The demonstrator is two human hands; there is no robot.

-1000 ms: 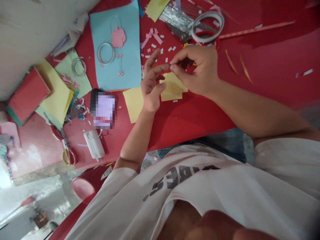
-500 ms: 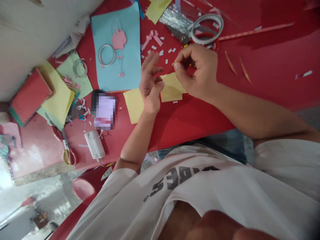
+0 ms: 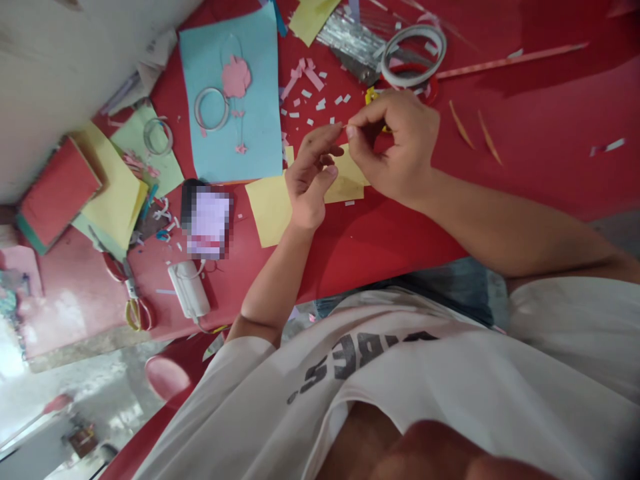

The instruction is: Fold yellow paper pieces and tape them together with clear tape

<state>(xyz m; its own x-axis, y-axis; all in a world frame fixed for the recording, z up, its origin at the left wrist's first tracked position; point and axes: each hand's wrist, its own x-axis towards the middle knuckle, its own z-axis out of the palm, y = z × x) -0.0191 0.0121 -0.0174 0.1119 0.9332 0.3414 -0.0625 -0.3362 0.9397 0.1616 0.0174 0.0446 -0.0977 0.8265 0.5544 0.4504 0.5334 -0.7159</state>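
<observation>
Above the red table, my right hand [image 3: 397,143] is closed in a pinch, thumb against forefinger. A tiny pale bit shows at the fingertips, too small to name. My left hand [image 3: 313,180] holds nothing that I can see. Its fingers are apart and reach toward the right fingertips. Under the hands lie a yellow paper piece [image 3: 345,183] and, to its left, another yellow paper [image 3: 270,210]. Small white paper bits [image 3: 321,105] and a folded pink strip [image 3: 303,75] are scattered just beyond.
A blue sheet [image 3: 260,127] carries a pink paper flower [image 3: 236,77] and a tape roll [image 3: 197,110]. A bigger tape roll [image 3: 442,50] lies at the back. Scissors [image 3: 131,287], a phone [image 3: 207,220], a white power bank [image 3: 189,290] and a red notebook [image 3: 57,193] are at left.
My left hand has moved right and its fingers have tilted over, so their tips are now close to the right fingertips. The right hand has stayed nearly in place, still pinched.
</observation>
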